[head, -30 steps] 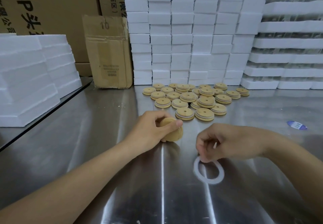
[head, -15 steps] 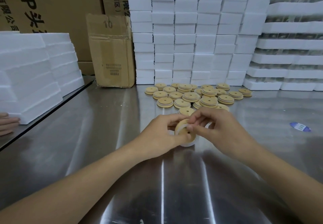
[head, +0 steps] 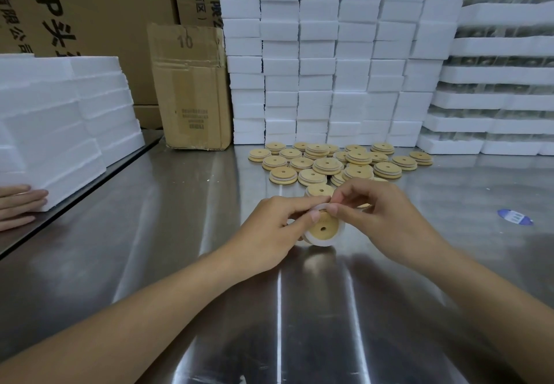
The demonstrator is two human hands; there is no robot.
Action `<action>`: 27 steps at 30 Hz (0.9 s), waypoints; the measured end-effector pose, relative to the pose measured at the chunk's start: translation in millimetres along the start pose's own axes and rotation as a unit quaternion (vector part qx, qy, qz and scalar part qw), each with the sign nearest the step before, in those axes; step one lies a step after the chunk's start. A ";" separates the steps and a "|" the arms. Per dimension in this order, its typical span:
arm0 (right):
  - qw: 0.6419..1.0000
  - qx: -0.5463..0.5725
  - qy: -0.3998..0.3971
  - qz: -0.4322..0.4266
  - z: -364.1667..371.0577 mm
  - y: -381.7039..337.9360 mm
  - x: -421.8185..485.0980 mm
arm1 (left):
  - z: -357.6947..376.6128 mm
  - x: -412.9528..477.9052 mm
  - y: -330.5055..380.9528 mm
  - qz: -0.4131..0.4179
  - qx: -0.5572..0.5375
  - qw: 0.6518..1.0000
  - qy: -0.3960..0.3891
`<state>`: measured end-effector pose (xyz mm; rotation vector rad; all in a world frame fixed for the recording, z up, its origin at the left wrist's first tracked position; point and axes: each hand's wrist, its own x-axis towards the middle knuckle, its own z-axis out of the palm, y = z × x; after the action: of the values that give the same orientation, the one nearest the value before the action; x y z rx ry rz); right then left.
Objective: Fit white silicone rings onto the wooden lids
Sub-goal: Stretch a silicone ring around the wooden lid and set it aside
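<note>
Steel table [head: 150, 264], left hand [head: 269, 234] and right hand [head: 386, 213] pinching ring [head: 322, 242] on wooden lid [head: 330, 224], top edge hidden

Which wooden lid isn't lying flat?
The wooden lid between left hand and right hand, tilted up, silicone ring around it; piled lids lie flat.

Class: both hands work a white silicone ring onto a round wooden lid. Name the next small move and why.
Probably the right hand should press the white silicone ring over the top rim. The ring already hugs the lower edge of the round wooden lid, which the left hand holds tilted, and both hands pinch at the top.
</note>
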<state>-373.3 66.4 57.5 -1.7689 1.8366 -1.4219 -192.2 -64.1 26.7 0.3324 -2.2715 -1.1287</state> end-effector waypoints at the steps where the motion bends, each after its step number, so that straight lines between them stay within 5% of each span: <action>1: 1.000 0.000 -0.007 0.000 -1.8 0.1 0.5 | 0.0 0.4 0.5 0.003 0.000 1.000 0.006; 27: 0.987 0.044 -0.117 0.105 -21.1 19.1 4.5 | -4.1 4.7 -0.2 -0.071 -0.120 0.988 0.070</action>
<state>-401.9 68.8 56.0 -1.5709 1.7492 -1.1461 -193.5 -69.1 30.3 0.4678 -1.9894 -1.3906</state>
